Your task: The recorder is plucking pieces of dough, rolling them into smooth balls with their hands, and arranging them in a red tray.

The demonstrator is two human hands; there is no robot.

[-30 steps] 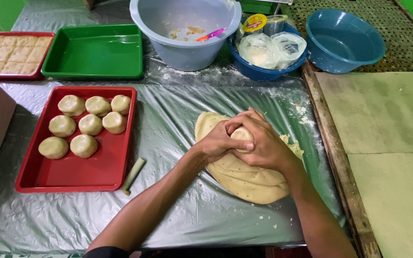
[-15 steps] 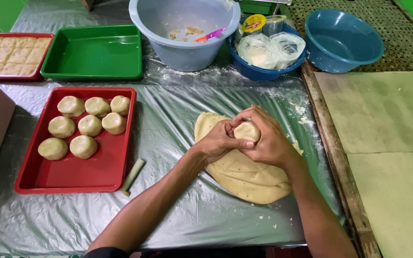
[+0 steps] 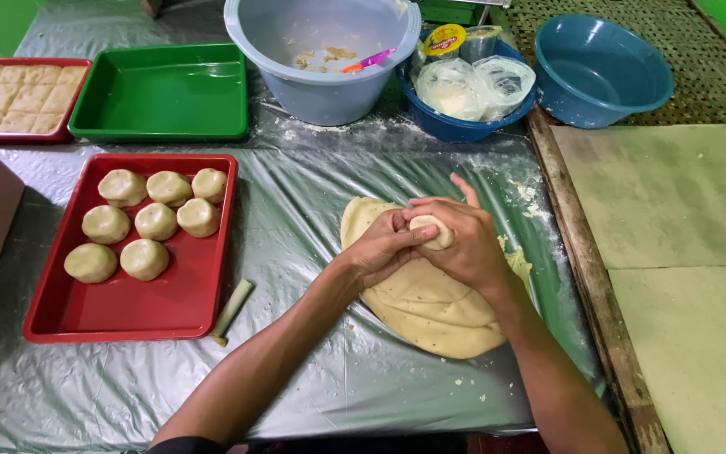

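Far left of the frame there's a red tray [image 3: 52, 324] with seven round dough balls [image 3: 146, 223] in its upper half, and the lower half of it is bare. A short pale green stick [image 3: 232, 310] lies just off the tray's lower right corner on the plastic-covered desk [image 3: 313, 193]. Middle of the frame is where the hands meet. The left hand [image 3: 384, 250] comes in from the lower left, its fingers [image 3: 397, 225] curled in and pressed against a small dough ball [image 3: 432, 231]. The right hand [image 3: 464, 244] wraps the ball from the right side, cupping it, with one finger sticking up toward the top of the frame. So the ball sits pinched between both hands, held just above the big flat slab of dough [image 3: 430, 311] lying on the desk under them. The slab's long axis runs from upper left to lower right. The tray lies well to the left of the ball, so the left hand is the one nearer to it. Along the top are a green tray [image 3: 161, 126], a pale blue basin [image 3: 321, 92] and a darker blue bowl [image 3: 602, 71].
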